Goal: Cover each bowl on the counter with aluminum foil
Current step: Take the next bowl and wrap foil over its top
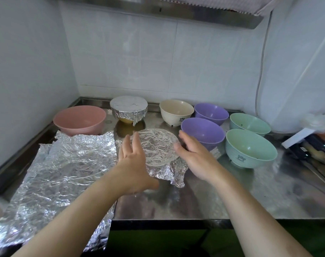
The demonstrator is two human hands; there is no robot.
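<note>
**Foil-wrapped bowl, hands on both sides**

The fingers of the left hand are kept straight and a bit spread, laid against the left edge of the foil-covered bowl. Same deal on the right hand: fingers straight and close together, thumb tip touched to the right rim, nothing gripped or pinched.

The bowl in the middle is completely hidden under crinkled foil. The top is pulled fairly flat and shows the round rim, while the sides are bunched loosely and flared out at the bottom, with a ragged flap hanging at the front right. It's sat on the steel counter, about centre.

Behind it, a second wrapped bowl can be seen, its yellowish base left showing below the foil. Uncovered ones: a pink bowl at left, a cream bowl, two purple bowls, and two green bowls on the right. A big wrinkled foil sheet is spread over the counter's left side, hanging past the front edge.
</note>
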